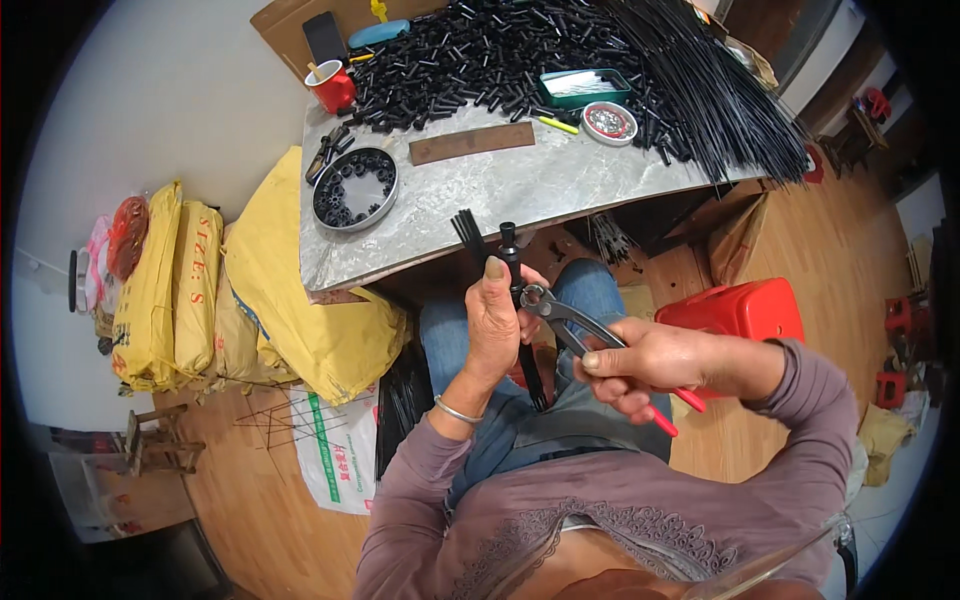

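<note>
My left hand is closed around a bundle of thin black rods, held upright over my lap, together with a stepped black tube piece. Below the fist, the dark lower part of what I hold reaches down to my thighs. My right hand grips a pair of end-cutting pincers with dark metal arms and red handle ends. The pincers' round head meets the black tube piece beside my left fingers. Whether the jaws bite on it, I cannot tell.
On the grey marbled table stand a round tin of black rings, a brown flat bar, a heap of short black tubes, a green box and long black rods. A red stool stands right; yellow sacks left.
</note>
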`<state>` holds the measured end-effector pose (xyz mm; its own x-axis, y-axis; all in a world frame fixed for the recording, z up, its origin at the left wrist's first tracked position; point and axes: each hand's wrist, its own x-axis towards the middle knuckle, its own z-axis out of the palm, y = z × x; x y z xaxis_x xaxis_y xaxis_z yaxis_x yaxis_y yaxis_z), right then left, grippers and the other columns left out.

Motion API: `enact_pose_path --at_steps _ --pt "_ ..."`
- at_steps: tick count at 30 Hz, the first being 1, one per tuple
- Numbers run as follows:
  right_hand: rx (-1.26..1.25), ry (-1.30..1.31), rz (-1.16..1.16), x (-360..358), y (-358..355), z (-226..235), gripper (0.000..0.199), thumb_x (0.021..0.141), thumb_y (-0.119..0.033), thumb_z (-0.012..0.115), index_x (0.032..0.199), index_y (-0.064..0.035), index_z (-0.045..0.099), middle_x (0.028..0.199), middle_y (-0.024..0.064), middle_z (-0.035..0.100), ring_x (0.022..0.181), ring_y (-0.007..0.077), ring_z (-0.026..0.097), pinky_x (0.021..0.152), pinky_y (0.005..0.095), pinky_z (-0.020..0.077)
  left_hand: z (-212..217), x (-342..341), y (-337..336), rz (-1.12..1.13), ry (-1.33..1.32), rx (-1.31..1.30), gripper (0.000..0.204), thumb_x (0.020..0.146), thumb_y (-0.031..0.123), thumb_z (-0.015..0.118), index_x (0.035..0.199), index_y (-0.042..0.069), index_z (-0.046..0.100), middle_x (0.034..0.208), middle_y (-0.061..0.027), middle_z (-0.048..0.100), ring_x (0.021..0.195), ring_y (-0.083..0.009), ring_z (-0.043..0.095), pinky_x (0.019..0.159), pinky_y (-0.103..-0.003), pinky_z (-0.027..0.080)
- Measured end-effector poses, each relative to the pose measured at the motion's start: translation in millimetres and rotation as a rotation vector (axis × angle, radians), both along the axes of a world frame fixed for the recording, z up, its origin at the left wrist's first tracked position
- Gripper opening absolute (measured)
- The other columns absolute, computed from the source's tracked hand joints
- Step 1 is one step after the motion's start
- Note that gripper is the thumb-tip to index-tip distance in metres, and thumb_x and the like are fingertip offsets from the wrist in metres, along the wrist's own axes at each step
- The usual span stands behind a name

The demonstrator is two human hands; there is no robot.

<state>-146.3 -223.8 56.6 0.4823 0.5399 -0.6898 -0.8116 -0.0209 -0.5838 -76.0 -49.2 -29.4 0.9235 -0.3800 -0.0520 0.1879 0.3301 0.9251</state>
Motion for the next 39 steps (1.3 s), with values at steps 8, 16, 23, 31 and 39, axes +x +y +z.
enact_pose_path --at_steps 8,16,23,31,39 --pt "-0.568 -0.567 0.424 24 0 4 0.025 0.099 -0.025 0.047 0.091 -0.0011 0.048 0.067 0.0042 0.055 0.054 0.0147 0.056 0.05 0.0317 0.048 -6 7 5 0.013 0.024 -0.054 0.065 0.094 0.063 0.033 0.083 0.003 0.055 0.048 0.0048 0.032 0.039 -0.0059 0.033 0.037 -0.022 0.028" --pt "-0.395 -0.319 0.283 23 -14 12 0.032 0.098 -0.032 0.05 0.098 -0.001 0.049 0.07 0.0043 0.056 0.052 0.0113 0.057 0.047 0.0253 0.0471 -9 11 1 -0.012 0.057 -0.078 0.066 0.092 0.065 0.034 0.083 0.003 0.054 0.048 0.004 0.034 0.038 -0.006 0.033 0.036 -0.022 0.028" --pt "-0.436 -0.366 0.325 26 -16 15 0.028 0.098 -0.032 0.051 0.098 -0.0048 0.05 0.067 0.0011 0.049 0.048 0.0089 0.048 0.044 0.025 0.0419 -6 7 -3 -0.021 0.05 -0.067 0.064 0.093 0.064 0.034 0.084 0.003 0.053 0.048 0.0037 0.035 0.038 -0.0061 0.034 0.036 -0.022 0.029" --pt "-0.383 -0.294 0.291 18 -24 13 0.019 0.099 -0.025 0.048 0.103 -0.0061 0.048 0.068 -0.0007 0.046 0.053 0.0073 0.047 0.045 0.0248 0.0386 -5 8 -11 -0.042 0.06 -0.076 0.065 0.093 0.063 0.035 0.083 0.001 0.055 0.048 0.0042 0.036 0.038 -0.0057 0.035 0.036 -0.021 0.03" --pt "-0.669 -1.103 0.459 29 -22 -32 0.02 0.092 -0.016 0.058 0.102 -0.0039 0.046 0.07 0.0191 0.057 0.057 0.0335 0.057 0.052 0.0416 0.045 -3 4 -5 0.126 0.057 0.118 0.059 0.097 0.055 0.037 0.087 0.001 0.058 0.049 0.0054 0.035 0.039 -0.0045 0.034 0.037 -0.021 0.028"
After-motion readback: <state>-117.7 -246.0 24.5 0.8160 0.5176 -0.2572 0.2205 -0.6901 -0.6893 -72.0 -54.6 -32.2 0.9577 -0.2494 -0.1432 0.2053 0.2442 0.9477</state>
